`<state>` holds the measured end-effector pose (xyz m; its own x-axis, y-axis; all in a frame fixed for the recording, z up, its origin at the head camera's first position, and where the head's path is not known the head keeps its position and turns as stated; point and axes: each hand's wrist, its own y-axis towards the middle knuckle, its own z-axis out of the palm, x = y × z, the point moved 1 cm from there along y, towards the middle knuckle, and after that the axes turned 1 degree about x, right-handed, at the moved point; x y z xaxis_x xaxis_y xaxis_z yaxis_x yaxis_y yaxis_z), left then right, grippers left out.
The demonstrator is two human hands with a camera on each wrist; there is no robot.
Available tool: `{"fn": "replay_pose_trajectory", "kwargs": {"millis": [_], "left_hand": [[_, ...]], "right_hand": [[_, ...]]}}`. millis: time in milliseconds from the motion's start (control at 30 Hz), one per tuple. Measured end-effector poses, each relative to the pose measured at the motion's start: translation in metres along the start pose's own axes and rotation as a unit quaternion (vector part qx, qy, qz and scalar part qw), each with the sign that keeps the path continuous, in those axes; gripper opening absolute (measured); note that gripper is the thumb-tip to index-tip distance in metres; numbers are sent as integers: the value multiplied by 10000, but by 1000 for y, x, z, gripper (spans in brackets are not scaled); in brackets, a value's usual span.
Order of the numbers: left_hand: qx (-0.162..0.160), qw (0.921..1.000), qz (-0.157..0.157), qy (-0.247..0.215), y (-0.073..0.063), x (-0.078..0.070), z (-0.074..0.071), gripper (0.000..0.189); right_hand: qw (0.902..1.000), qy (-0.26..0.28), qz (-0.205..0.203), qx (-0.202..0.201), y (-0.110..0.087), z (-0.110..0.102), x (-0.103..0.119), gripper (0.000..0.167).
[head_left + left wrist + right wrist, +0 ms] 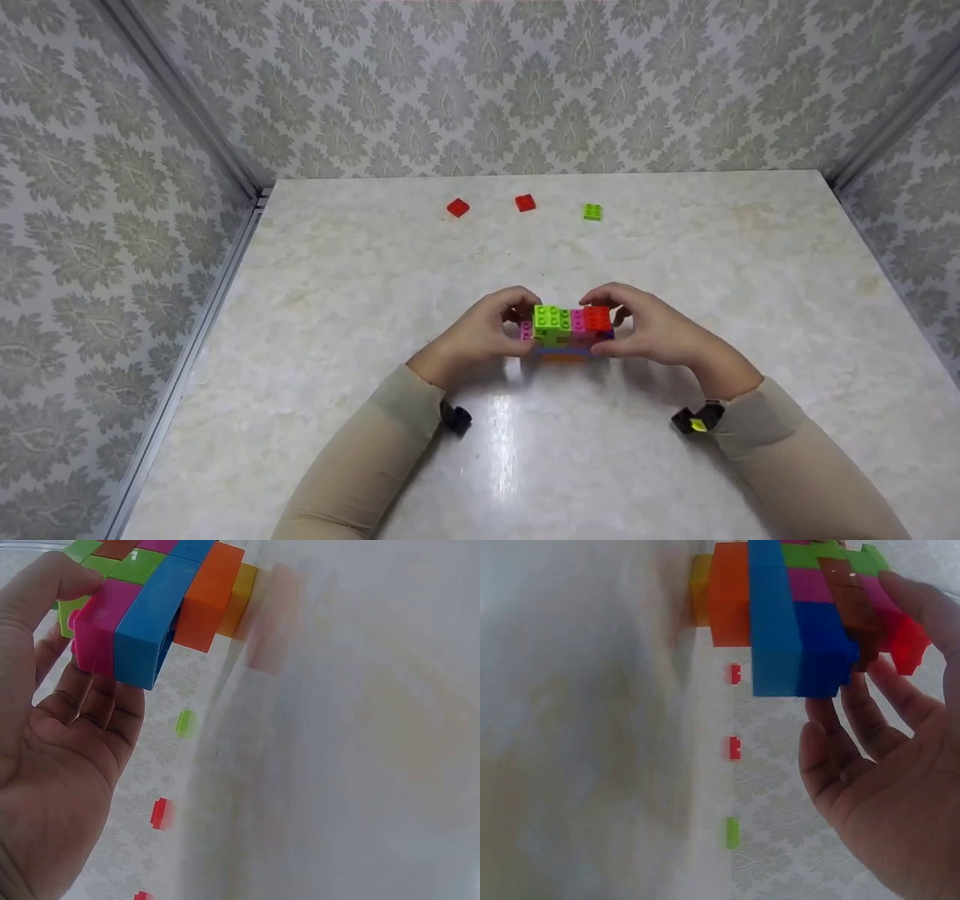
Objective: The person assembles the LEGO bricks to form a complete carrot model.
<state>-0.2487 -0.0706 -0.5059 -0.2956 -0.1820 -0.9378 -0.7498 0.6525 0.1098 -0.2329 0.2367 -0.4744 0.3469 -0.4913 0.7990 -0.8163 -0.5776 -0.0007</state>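
Note:
A stacked toy-brick build (553,336) stands upright between the two hands near the table's middle, with lime green and red bricks on top. My left hand (480,330) holds its left end, thumb on the near face and fingers behind. At the other end my right hand (661,331) grips it the same way. The left wrist view shows the thumb beside a magenta brick (105,628), above a long blue brick (154,622). Below come an orange brick (729,596) and a yellow brick (700,591). Whether the yellow one touches the table cannot be told.
Toward the back of the pale marbled table (360,262) lie a red brick (458,208), a second red brick (525,202) and a lime green brick (592,212), spaced apart. Patterned wall panels (487,90) rise behind and at both sides.

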Motion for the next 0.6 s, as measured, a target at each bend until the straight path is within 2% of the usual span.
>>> {"fn": "replay_pose_trajectory", "kwargs": {"millis": [133,333,400,467,533,600], "left_hand": [[12,10000,19,-7,0,0,-2,39],[-66,9997,233,52,3,-1,-15,44],[-297,9994,171,30,5,0,-24,43],[-618,9981,-26,-41,9,3,-36,42],[-1008,9941,-359,-192,15,7,-49,48],[-1412,9864,-781,-304,22,15,-64,57]], "right_hand": [[9992,203,168,313,5,3,-12,51],[9993,266,116,227,6,5,-16,44],[9994,232,128,214,6,5,-16,43],[9995,212,152,203,5,5,-16,43],[9995,199,171,202,5,6,-16,43],[9994,192,172,218,6,7,-16,43]]}}
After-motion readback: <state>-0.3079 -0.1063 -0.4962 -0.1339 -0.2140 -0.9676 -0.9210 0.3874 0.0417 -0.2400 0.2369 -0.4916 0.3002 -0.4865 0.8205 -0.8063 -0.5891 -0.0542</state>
